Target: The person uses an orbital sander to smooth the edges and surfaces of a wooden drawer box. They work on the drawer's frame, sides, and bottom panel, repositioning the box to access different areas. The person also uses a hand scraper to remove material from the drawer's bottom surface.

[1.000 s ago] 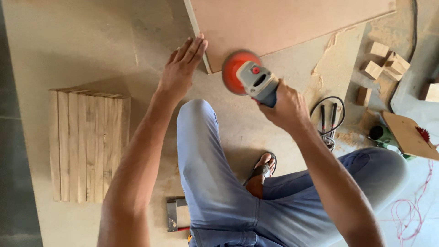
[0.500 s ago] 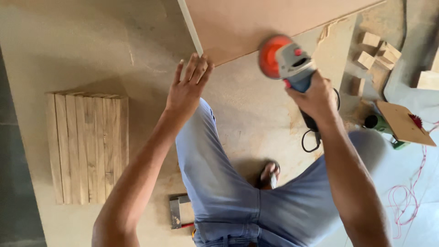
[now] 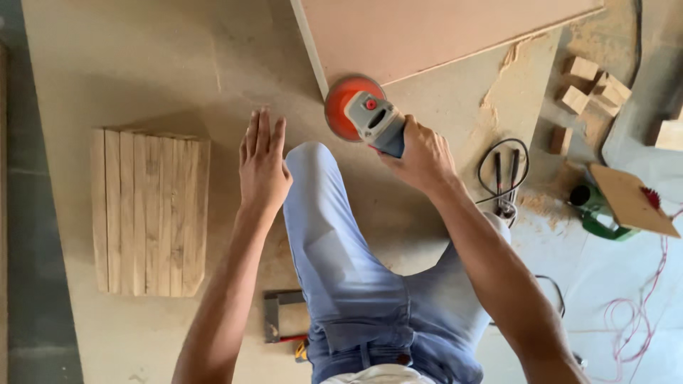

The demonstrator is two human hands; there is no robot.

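The right hand [image 3: 425,155] wraps tight around the angle grinder [image 3: 370,117], so its orange sanding disc [image 3: 340,107] meets the fibreboard panel [image 3: 434,32] corner ahead. The left hand [image 3: 262,167] hovers flat, fingers extended, beside the knee, empty.

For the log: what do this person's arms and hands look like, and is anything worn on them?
Both arms are bare along all that shows: no sleeves, gloves, watch, rings or bands visible on the left hand or the right hand. The fingers of the left hand are fully in view; those of the right are partly hidden. Below the arms, light blue jeans are worn.
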